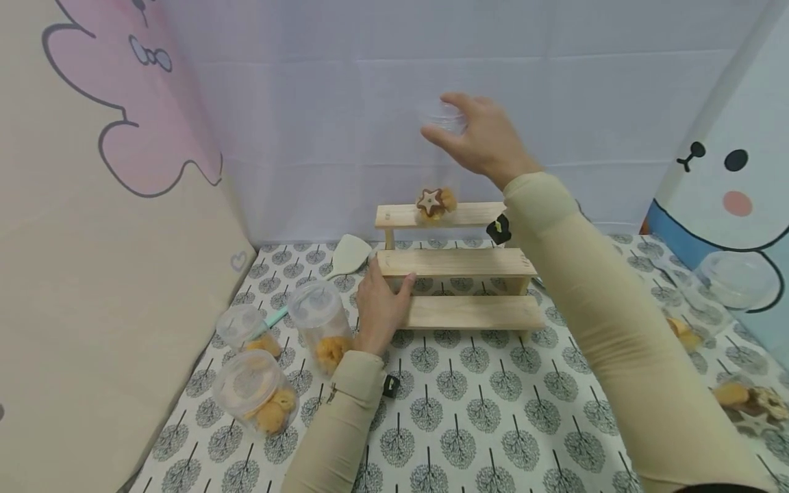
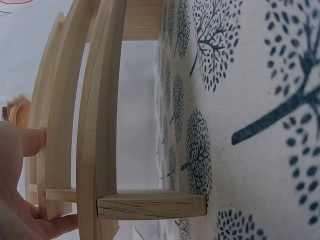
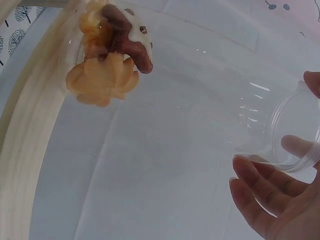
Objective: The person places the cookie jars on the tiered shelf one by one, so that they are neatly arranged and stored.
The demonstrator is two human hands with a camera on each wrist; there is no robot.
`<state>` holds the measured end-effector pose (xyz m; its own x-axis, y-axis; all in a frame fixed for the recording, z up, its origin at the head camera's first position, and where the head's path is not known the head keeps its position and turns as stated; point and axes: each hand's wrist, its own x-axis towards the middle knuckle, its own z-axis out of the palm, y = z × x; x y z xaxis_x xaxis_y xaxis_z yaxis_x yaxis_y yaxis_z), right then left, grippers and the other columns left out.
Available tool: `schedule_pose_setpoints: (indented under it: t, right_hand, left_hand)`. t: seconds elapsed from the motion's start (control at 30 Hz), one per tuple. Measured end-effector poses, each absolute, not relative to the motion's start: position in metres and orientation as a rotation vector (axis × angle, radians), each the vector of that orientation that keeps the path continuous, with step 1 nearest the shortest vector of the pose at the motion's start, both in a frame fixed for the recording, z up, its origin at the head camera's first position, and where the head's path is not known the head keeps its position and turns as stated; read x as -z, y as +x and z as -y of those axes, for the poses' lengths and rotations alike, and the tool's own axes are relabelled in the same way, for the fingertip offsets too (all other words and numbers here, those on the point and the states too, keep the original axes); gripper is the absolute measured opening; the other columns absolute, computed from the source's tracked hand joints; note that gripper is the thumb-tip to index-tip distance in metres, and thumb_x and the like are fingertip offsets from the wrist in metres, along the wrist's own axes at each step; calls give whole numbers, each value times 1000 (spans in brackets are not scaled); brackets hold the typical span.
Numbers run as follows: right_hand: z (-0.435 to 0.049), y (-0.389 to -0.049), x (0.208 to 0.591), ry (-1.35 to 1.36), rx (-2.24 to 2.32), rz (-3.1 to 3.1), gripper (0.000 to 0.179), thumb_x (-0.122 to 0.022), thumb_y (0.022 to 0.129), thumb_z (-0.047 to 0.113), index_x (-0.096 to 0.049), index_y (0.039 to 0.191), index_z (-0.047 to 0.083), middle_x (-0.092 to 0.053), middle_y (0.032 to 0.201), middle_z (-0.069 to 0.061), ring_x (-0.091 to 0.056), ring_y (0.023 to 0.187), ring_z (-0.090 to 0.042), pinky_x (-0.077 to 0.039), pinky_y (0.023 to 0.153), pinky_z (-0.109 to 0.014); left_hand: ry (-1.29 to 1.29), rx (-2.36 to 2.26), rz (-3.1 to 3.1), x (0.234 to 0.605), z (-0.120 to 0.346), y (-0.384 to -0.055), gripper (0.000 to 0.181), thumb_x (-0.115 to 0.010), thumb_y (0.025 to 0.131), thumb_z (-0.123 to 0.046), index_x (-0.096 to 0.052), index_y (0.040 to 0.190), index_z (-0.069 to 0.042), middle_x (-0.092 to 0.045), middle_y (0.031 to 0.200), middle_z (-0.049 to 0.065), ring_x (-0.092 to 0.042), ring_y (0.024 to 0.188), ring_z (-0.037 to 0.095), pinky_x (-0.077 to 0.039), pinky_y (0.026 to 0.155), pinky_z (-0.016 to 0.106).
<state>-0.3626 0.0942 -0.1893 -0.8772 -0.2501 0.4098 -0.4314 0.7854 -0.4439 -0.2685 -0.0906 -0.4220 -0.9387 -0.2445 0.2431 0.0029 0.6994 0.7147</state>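
Note:
A three-tier wooden stand (image 1: pixel 456 261) rests on the tree-print cloth. My left hand (image 1: pixel 381 305) grips the left end of its middle tier, with the thumb on the plank's front in the left wrist view. On the top tier stands a tall clear jar (image 3: pixel 200 85), and star and flower-shaped cookies (image 1: pixel 434 203) lie in its bottom. Around the jar's upper end my right hand (image 1: pixel 483 137) curves its thumb and fingers. The right wrist view shows fingertips (image 3: pixel 245 167) against the clear wall near the rim.
Left of the stand are a tall lidded jar (image 1: pixel 320 322), a short jar (image 1: pixel 255 390), a smaller container (image 1: pixel 242 325) and a spatula (image 1: pixel 350 255). At the right are a clear jar (image 1: pixel 736 281) and cookies (image 1: pixel 752 400). A white curtain (image 1: pixel 296 137) hangs behind.

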Motion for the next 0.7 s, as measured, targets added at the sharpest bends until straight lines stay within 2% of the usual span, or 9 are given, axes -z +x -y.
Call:
schedule_pose_setpoints:
  t: [0.33,0.7]
  right_hand:
    - [-83,-373,192,503,-756,2707,81,-50,91,69,-32,157,26,-34,159,-10,-27,147,-28,-26,120,-48]
    - [-81,-374,192,460,-757,2767,84,-48,89,73,-27,158,30,-28,162,-11,-24,149,-28,-25,120,-49]
  left_hand:
    - [181,1085,2604,421,86,-265,91,-60,93,-56,-22,157,-2,-39,154,22,-38,140,41,-24,118,55]
    - [164,1085,2605,421,82,-263,92,-59,94,-57,-21,157,-2,-39,154,23,-37,140,41,-24,119,54]
